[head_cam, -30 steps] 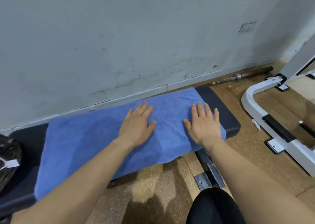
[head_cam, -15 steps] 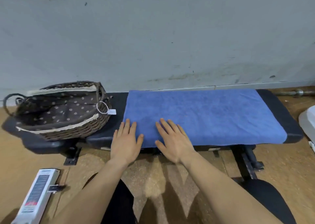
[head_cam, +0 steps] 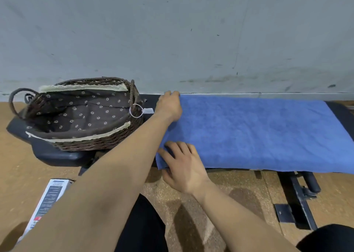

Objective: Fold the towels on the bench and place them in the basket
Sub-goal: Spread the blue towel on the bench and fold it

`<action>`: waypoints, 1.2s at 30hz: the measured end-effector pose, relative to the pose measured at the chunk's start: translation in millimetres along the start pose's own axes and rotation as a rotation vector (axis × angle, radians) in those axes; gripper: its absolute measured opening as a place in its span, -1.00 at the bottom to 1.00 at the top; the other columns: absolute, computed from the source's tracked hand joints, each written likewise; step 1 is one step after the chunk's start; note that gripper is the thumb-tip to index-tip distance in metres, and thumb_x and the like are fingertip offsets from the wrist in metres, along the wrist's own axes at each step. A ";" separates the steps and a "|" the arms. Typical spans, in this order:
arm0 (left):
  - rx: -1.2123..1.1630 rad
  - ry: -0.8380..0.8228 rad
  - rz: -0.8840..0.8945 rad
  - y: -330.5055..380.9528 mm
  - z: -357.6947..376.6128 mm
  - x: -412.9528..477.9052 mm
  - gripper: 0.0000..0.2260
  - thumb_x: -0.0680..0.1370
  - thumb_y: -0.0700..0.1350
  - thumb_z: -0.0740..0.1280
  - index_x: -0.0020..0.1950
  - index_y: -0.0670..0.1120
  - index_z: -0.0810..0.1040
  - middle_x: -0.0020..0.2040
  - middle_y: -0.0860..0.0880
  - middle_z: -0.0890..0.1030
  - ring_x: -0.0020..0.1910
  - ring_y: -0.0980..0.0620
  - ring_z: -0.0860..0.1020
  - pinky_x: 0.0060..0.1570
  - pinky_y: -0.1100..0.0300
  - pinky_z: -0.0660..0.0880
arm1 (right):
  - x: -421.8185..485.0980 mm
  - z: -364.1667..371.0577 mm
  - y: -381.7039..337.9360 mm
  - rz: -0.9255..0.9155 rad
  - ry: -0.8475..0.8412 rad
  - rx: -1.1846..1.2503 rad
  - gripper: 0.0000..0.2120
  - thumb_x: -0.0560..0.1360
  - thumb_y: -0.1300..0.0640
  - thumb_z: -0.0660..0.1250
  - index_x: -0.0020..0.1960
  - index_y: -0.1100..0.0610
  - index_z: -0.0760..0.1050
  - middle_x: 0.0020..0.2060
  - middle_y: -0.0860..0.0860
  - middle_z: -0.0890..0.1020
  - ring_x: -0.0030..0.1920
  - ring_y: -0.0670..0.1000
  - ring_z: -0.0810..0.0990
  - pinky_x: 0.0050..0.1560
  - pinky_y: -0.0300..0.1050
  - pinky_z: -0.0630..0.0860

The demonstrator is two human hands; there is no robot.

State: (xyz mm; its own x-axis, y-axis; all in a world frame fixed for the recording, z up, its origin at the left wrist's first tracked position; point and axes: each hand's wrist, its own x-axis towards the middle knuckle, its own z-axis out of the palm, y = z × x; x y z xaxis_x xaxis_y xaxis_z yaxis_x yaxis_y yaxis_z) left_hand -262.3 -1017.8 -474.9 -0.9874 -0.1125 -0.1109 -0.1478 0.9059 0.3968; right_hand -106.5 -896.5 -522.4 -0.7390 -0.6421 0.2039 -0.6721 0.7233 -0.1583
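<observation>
Here the blue towel (head_cam: 254, 133) lies spread flat along the black worktop (head_cam: 55, 154), covering most of the padding; its near edge hangs a little over the front, and its right end runs out of view at the frame's edge. The left hand (head_cam: 168, 106) is at the towel's far left corner, up by the wall (head_cam: 172, 31). Its fingers (head_cam: 173, 94) are curled in on that corner, but the knuckles hide the tips, so whether they truly pinch the cloth I cannot tell. The right hand (head_cam: 184, 167) is at the near left corner, fingers fairly wide and lying on top of the cloth, with the thumb down at the hanging edge; whether the thumb is tucked under the towel is hidden.

Left of the towel, on the same worktop, stands the basket (head_cam: 80, 117), dark wicker with a brown flowered lining and a pale lace trim. A white tag (head_cam: 148, 111) on a ring hangs at its right end, partly behind the left forearm. The basket looks to hold nothing but its lining, though its near inside wall is hidden.

On the floor (head_cam: 239, 190) at lower left lies a white labelled thing (head_cam: 47, 200), cut across by the left arm; its print is too small to read. The worktop's metal foot (head_cam: 295, 204) shows at lower right. Dark clothing (head_cam: 141, 226) fills the bottom edge.
</observation>
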 end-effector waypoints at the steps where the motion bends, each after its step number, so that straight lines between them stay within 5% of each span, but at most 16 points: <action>1: 0.029 -0.008 -0.025 0.5 0.7 6.2 -0.58 0.57 -0.21 0.15 0.44 -0.10 0.36 0.40 -0.17 0.37 0.41 -0.21 0.32 0.40 -0.05 0.30 | 1.3 4.6 1.7 -0.018 -0.015 -0.042 -0.44 0.38 -0.11 0.35 0.34 0.02 0.40 0.23 0.06 0.48 0.13 0.15 0.44 0.11 0.08 0.42; 4: 0.096 -0.041 -0.103 0.0 3.9 16.1 -0.62 0.58 -0.19 0.14 0.41 -0.11 0.34 0.38 -0.20 0.37 0.41 -0.22 0.28 0.35 -0.11 0.32 | 9.3 16.4 -0.4 0.009 -0.022 -0.144 -0.34 0.28 -0.07 0.50 0.29 0.03 0.33 0.17 0.09 0.48 0.06 0.16 0.44 0.03 0.09 0.38; 8: 0.129 0.041 -0.113 -3.2 5.8 21.6 -0.65 0.56 -0.25 0.15 0.34 -0.08 0.40 0.34 -0.16 0.37 0.36 -0.23 0.31 0.29 -0.10 0.35 | 19.0 23.3 -6.7 0.035 0.124 -0.173 -0.54 0.29 0.18 0.41 0.14 0.05 0.34 0.00 0.11 0.49 -0.09 0.18 0.44 -0.09 0.09 0.36; 13: 0.012 0.043 -0.091 -2.6 -2.1 20.9 -0.70 0.51 -0.30 0.14 0.14 -0.08 0.54 0.20 -0.14 0.46 0.13 -0.23 0.51 0.17 -0.04 0.50 | 7.2 10.5 2.7 -0.012 0.215 -0.104 -0.87 0.48 0.12 0.27 0.00 0.06 0.53 -0.13 0.05 0.49 -0.19 0.14 0.41 -0.18 0.04 0.35; 16: -0.024 0.022 -0.125 1.7 -9.8 17.0 -0.68 0.50 -0.31 0.17 0.21 -0.11 0.50 0.22 -0.19 0.52 0.17 -0.26 0.54 0.17 -0.01 0.51 | -1.2 -12.5 11.0 0.115 0.225 0.033 -0.85 0.50 0.07 0.23 -0.13 0.11 0.52 -0.20 0.04 0.48 -0.27 0.12 0.43 -0.26 -0.01 0.32; 23: 0.048 -0.047 -0.230 27.1 -32.9 3.6 -0.48 0.51 -0.33 0.30 0.43 -0.29 0.21 0.32 -0.29 0.46 0.31 -0.26 0.47 0.18 0.01 0.45 | -36.8 -78.6 50.4 0.480 0.124 0.202 -0.76 0.43 0.19 0.31 0.09 0.08 0.48 -0.04 0.03 0.61 -0.08 0.15 0.58 -0.23 -0.06 0.37; 29: 0.121 -0.106 -0.132 61.9 -47.5 -13.5 -0.79 0.48 -0.25 0.35 0.10 -0.24 0.57 0.13 -0.15 0.62 0.14 -0.17 0.60 0.03 0.12 0.52 | -68.7 -114.9 95.9 0.765 0.130 0.238 -0.78 0.44 0.27 0.22 0.00 0.02 0.48 -0.11 0.08 0.66 -0.06 0.22 0.58 -0.22 0.00 0.40; 31: -0.027 -0.080 -0.129 74.7 -46.3 -10.8 -0.77 0.48 -0.26 0.36 0.12 -0.20 0.59 0.14 -0.13 0.63 0.16 -0.18 0.58 0.08 0.11 0.51 | -80.0 -125.0 109.5 0.820 0.128 0.346 -0.78 0.41 0.28 0.20 -0.07 -0.02 0.46 -0.16 0.06 0.66 -0.08 0.19 0.59 -0.15 0.03 0.50; 36: -0.382 0.018 -0.056 121.9 -39.3 -0.1 -0.88 0.45 -0.21 0.33 -0.21 -0.02 0.44 -0.09 -0.13 0.65 -0.02 -0.17 0.64 0.04 0.01 0.59 | -108.5 -145.7 141.6 0.858 0.182 0.528 -0.83 0.43 0.24 0.24 -0.17 -0.02 0.48 -0.32 -0.08 0.59 -0.21 0.04 0.55 -0.17 -0.09 0.46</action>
State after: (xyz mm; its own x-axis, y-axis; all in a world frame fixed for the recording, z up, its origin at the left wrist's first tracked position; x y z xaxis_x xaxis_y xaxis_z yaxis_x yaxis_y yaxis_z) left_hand -282.4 -923.4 -390.7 -0.9776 -0.1676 -0.1276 -0.2084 0.6810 0.7020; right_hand -114.7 -687.3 -426.1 -0.9920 0.1192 -0.0420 0.1131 0.6889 -0.7160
